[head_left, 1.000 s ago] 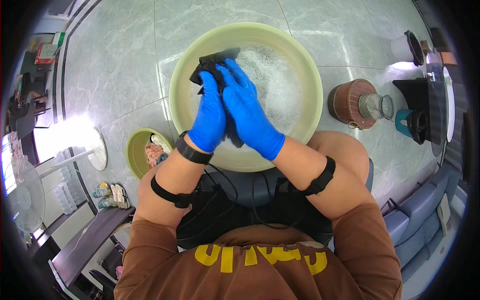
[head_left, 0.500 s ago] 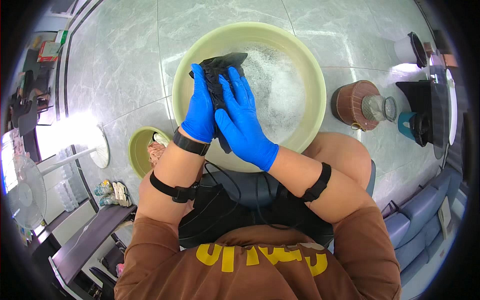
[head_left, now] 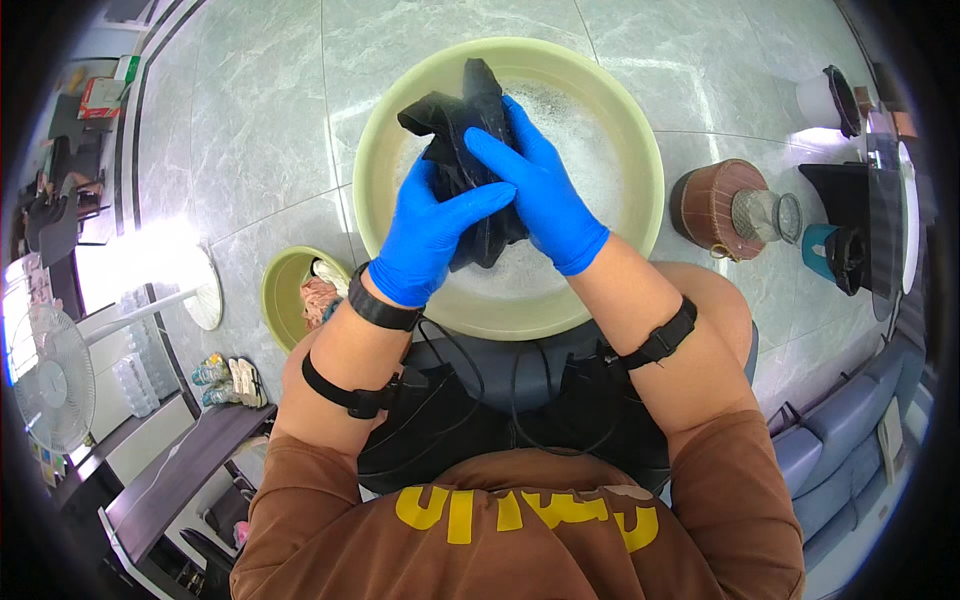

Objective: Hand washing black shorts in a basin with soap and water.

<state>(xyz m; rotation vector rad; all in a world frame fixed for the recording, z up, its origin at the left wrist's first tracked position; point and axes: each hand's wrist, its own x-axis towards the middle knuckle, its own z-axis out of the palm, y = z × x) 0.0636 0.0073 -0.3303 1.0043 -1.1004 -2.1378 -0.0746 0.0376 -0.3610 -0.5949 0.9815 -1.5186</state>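
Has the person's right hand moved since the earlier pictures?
Yes: judged against the pale green basin, the right hand has shifted rightward and farther from the person's body.

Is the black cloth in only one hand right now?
No: the left hand and the right hand both hold the black cloth, one at each side.
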